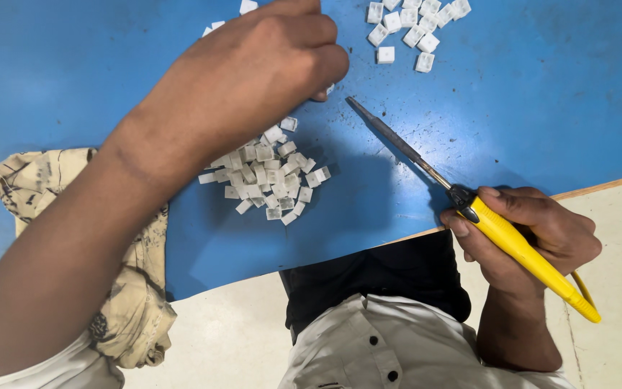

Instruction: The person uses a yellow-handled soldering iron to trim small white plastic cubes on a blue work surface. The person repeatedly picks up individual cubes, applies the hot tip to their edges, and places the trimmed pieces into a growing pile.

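Fingers (pixel 311 43) of the left hand (pixel 253 75) are curled tight, knuckles up, tips pressed down toward the blue counter (pixel 73 72), and a sliver of white peeps out beneath them at the right edge, so there seems to be a small white cap pinched there, though the fist covers nearly all of it and I cannot say how it is gripped. Over on the right, the right hand (pixel 534 230) is wrapped closed around the yellow handle of a soldering iron (pixel 469 209), thumb laid along the top near the black collar, the way you steady a pen. The dark metal tip (pixel 358 108) points up and left, its end just beside the left fingertips but apart from them; whether it rests on the counter or hovers over it is hard to tell. The handle angles back off the counter edge, its yellow cord looping behind the wrist, which keeps the hot end away from the body. Between the arms lies a heap (pixel 271 176) of small white square pieces, loose and jumbled, within easy reach of the left hand. A second, tidier cluster (pixel 412 25) sits apart at the top, cut off by the frame, and a few strays (pixel 214 27) show above the left wrist. A patterned cloth (pixel 131 288) lies under the left forearm, partly hidden by it. Shirt and dark trousers fill the bottom edge.
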